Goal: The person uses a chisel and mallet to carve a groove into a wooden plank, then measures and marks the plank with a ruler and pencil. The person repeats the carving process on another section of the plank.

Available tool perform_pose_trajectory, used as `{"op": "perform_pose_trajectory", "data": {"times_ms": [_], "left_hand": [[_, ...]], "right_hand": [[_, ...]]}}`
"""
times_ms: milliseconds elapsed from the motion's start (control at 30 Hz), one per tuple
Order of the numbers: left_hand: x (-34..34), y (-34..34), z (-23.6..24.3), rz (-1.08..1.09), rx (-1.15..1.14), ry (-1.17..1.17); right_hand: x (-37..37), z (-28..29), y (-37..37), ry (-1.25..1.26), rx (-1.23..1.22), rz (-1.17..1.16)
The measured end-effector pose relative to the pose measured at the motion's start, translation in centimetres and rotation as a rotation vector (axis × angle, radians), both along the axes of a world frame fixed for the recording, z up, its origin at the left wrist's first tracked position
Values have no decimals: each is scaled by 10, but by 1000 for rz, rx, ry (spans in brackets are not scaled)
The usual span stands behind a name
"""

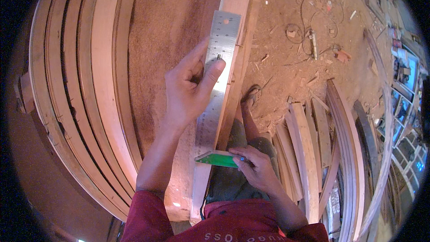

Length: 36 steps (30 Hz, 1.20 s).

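Observation:
A try square lies along a long narrow wooden board [203, 183]. Its steel blade [224, 36] points away from me, and its green handle [217, 160] crosses the board at the near end. My left hand [188, 89] grips the blade near its middle, thumb on top and the other fingers at its left edge, partly hidden. My right hand [255, 166] is closed at the right end of the green handle, thumb and forefinger around it. Between those fingers shows a small blue tip [242, 158]; the rest of that thing is hidden.
Long curved wooden strips [105, 62] stand in a row at the left. On the right lie stacked planks [304, 152] and bent strips [347, 152]. A cable [302, 13], an orange thing [342, 55] and wood scraps lie on the dirt floor. My sandalled foot [253, 95] is beside the board.

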State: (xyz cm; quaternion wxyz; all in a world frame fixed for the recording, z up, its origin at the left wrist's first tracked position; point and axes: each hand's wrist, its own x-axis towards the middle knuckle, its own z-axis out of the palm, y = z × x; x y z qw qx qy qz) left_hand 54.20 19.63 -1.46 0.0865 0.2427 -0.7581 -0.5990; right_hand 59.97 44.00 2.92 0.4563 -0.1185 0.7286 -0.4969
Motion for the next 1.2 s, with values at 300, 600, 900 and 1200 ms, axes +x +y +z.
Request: {"op": "perform_pose_trajectory", "data": {"times_ms": [300,600,900,1200], "left_hand": [[-4,1,2,-3,142,109],[-4,2,1,-7,176,109],[3,1,5,3,266,95],[16,5,17,86,309,98]], "right_hand": [[0,4,-4,81,15,22],[0,5,2,-8,72,89],[-56,9,-13,535,170,13],[-169,18,-93,1269,350,450]]}}
